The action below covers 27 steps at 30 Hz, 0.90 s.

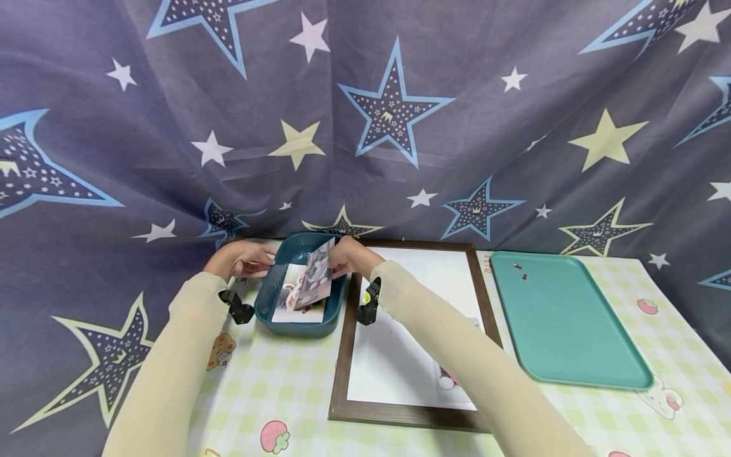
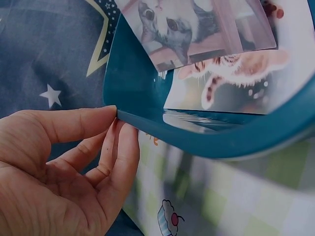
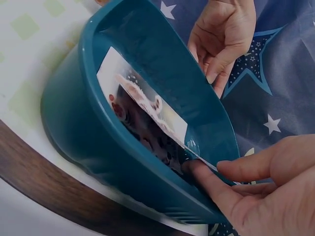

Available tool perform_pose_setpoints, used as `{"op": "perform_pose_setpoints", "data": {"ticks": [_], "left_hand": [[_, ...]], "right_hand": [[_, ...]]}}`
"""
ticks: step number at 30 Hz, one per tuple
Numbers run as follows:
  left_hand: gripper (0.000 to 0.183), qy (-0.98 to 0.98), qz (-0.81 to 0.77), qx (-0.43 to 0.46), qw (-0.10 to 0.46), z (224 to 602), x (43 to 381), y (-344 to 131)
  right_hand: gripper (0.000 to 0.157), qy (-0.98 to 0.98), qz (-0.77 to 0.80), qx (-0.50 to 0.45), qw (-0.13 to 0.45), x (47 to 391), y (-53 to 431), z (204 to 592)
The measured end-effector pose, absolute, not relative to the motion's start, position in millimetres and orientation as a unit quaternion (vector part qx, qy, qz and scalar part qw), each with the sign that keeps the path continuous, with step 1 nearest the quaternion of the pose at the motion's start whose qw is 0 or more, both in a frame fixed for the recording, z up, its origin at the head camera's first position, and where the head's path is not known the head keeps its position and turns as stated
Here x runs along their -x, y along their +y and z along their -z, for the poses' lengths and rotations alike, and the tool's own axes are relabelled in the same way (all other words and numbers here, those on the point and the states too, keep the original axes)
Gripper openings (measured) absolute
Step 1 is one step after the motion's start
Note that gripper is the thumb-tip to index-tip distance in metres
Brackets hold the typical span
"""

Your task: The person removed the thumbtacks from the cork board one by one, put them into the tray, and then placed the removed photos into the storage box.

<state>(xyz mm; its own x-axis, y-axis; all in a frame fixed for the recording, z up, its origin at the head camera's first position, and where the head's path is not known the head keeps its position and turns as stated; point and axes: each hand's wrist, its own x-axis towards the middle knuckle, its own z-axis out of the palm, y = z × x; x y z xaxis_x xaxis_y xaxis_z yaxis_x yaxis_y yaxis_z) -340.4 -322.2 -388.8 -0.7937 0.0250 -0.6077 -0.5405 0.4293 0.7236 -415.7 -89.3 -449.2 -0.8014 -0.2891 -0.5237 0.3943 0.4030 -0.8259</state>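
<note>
A deep blue-green plastic basin stands at the left of the table. My left hand pinches its left rim between thumb and fingertips. Over the basin, my right hand holds a cat photo by its edge, thumb on one face and fingers on the other. That photo is tilted up, showing a grey-and-white cat in the left wrist view. Beneath it a second photo, of a pale striped kitten, lies inside the basin, partly covered. Small dark red pieces show beside it.
Right of the basin lies a brown-framed white board, crossed by my right forearm. A photo on it is partly hidden by the sleeve. Farther right is a green tray with small red pieces. A star-patterned curtain hangs behind.
</note>
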Motion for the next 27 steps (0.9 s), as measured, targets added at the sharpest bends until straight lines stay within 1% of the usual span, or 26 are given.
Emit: {"op": "perform_pose_setpoints", "data": {"ticks": [1,4,5,6,8,11,12,14,18,23,26,27], "left_hand": [[0.062,0.798,-0.509,0.161,0.279,388.9,340.2,-321.9],[0.063,0.798,-0.51,0.159,0.279,388.2,339.0,-320.8],[0.063,0.798,-0.511,0.157,0.279,388.0,338.6,-320.6],[0.063,0.799,-0.51,0.156,0.278,387.7,338.2,-320.3],[0.062,0.801,-0.509,0.155,0.275,387.1,337.3,-320.0],[0.061,0.802,-0.509,0.154,0.273,386.9,336.5,-320.1],[0.061,0.801,-0.51,0.154,0.273,386.7,336.3,-320.1],[0.061,0.799,-0.512,0.153,0.275,386.2,335.7,-320.0],[0.062,0.8,-0.511,0.15,0.277,385.1,334.3,-319.5],[0.062,0.803,-0.506,0.146,0.277,384.5,333.5,-319.6],[0.061,0.805,-0.505,0.146,0.275,385.2,334.2,-320.1],[0.061,0.805,-0.505,0.147,0.275,385.4,334.4,-320.2]], "right_hand": [[0.04,0.776,0.544,-0.034,0.316,403.2,-86.3,435.9],[0.058,0.776,0.537,-0.027,0.329,367.0,-77.7,396.4],[0.064,0.777,0.534,-0.026,0.332,367.7,-77.9,396.7],[0.068,0.778,0.532,-0.026,0.334,362.5,-77.0,391.0],[0.07,0.773,0.535,-0.029,0.339,354.9,-74.9,383.0],[0.069,0.757,0.546,-0.028,0.357,353.7,-73.1,380.0],[0.067,0.751,0.549,-0.029,0.365,343.1,-70.5,368.5],[0.064,0.736,0.557,-0.03,0.385,339.2,-68.9,363.4],[0.064,0.719,0.563,-0.041,0.406,340.6,-70.8,366.0],[0.071,0.692,0.578,-0.059,0.427,363.8,-76.8,391.4],[0.073,0.667,0.594,-0.074,0.444,372.3,-78.4,398.4],[0.073,0.661,0.597,-0.076,0.447,369.8,-77.6,396.0]]}}
